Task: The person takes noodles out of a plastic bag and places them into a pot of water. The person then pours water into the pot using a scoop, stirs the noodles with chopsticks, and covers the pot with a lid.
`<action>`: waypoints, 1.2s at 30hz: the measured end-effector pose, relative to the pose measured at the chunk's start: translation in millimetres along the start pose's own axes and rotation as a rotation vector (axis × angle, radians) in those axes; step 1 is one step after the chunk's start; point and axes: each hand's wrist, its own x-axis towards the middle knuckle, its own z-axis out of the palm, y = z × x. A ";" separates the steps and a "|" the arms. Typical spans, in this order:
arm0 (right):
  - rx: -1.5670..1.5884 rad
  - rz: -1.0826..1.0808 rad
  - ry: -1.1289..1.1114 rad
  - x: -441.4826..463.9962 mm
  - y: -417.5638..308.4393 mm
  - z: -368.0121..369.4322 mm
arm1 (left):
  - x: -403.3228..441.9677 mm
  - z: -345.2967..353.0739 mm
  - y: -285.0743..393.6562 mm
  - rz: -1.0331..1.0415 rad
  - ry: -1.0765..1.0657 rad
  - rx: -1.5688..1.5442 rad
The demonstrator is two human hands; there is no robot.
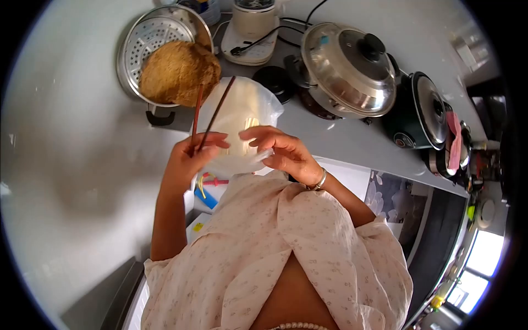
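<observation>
My left hand grips a pair of dark reddish chopsticks between thumb and fingers, their far ends pointing away from me and spread apart. In front of me is a translucent plastic bag with something pale yellow inside; what it is, I cannot make out. My right hand has its thumb and fingers curled around a gathered bit of the bag near its close edge. Beyond the left hand, a large brown, rough-surfaced mass rests on a perforated metal steamer pan.
A lidded steel pot stands right of the bag on the grey counter. Farther right is a dark green cooker with a pink cloth beside it. A white appliance base with black cords sits at the back. A white wall borders the left.
</observation>
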 end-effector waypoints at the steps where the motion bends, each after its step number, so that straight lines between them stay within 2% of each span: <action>1: -0.038 -0.001 0.005 4.9 1.1 4.0 | -5.7 1.3 -4.6 0.062 -0.036 -0.096; 3: -0.353 -0.162 -0.002 19.6 2.5 19.2 | -17.9 10.8 -11.5 0.117 -0.042 -0.269; 4: -0.397 -0.178 -0.038 26.0 0.1 24.1 | -22.6 16.5 -13.5 0.072 0.032 -0.249; 5: -0.393 -0.174 -0.047 32.0 -5.3 25.0 | -27.3 22.1 -15.4 0.024 0.104 -0.232; 7: -0.462 -0.168 -0.245 46.0 -13.5 20.0 | -39.0 20.1 -22.6 0.035 0.217 -0.216; 8: -0.408 -0.163 -0.203 50.7 -5.5 10.2 | -43.2 16.3 -24.2 0.030 0.231 -0.223; 9: -0.233 -0.045 -0.154 56.4 -11.0 1.1 | -48.4 10.0 -25.6 0.181 0.201 -0.234; 10: -0.402 -0.085 -0.146 65.4 -14.4 -7.7 | -54.6 4.0 -27.0 0.331 0.170 -0.242; 11: -0.572 -0.129 -0.139 75.3 -15.8 -14.6 | -60.5 -0.7 -27.7 0.328 0.186 -0.246; 12: -0.862 -0.225 -0.276 83.6 -14.9 -17.3 | -65.6 -5.3 -27.7 0.338 0.180 -0.233; 13: -0.857 -0.223 -0.288 89.7 -11.3 -13.9 | -70.2 -8.9 -27.0 0.346 0.173 -0.218; 15: -1.315 -0.385 -0.561 103.4 2.1 -0.9 | -75.2 -12.7 -24.2 0.331 0.187 -0.198; 19: -1.600 -0.519 -0.565 137.9 41.4 -9.8 | -77.4 -17.7 -20.1 0.440 0.181 -0.084; 23: -1.377 -0.209 -0.326 164.7 34.2 -34.1 | -71.6 -22.0 -17.5 0.453 0.251 -0.113; 24: -1.293 -0.308 -0.294 164.3 24.6 -34.5 | -67.9 -23.5 -14.1 0.464 0.256 -0.112; 25: -1.299 -0.320 -0.299 167.7 23.5 -33.9 | -62.0 -25.2 -8.7 0.457 0.274 -0.093; 27: -0.285 -0.100 -0.190 174.6 22.9 -33.3 | -46.2 -29.6 2.3 0.444 0.306 -0.057; 28: -0.023 -0.117 -0.160 176.9 18.3 -25.5 | -37.1 -34.4 4.1 0.401 0.271 -0.072; 31: 0.111 -0.041 -0.050 189.2 16.1 -21.1 | 6.7 -33.8 22.5 0.410 0.326 0.102; 32: 0.083 -0.035 -0.080 190.9 20.5 -22.2 | 22.0 -31.7 28.8 0.411 0.342 0.160; 33: -0.015 0.051 -0.035 190.7 23.0 -18.1 | 37.4 -28.8 34.4 0.585 0.394 0.318; 34: -0.089 -0.063 -0.067 194.1 30.3 -9.0 | 50.9 -28.7 38.1 0.760 0.445 0.476; 35: -0.163 -0.173 -0.097 196.0 40.2 -5.6 | 64.8 -31.4 36.2 0.764 0.436 0.477; 36: -0.465 -0.268 -0.137 199.5 43.2 -7.7 | 77.8 -32.0 35.8 0.722 0.427 0.402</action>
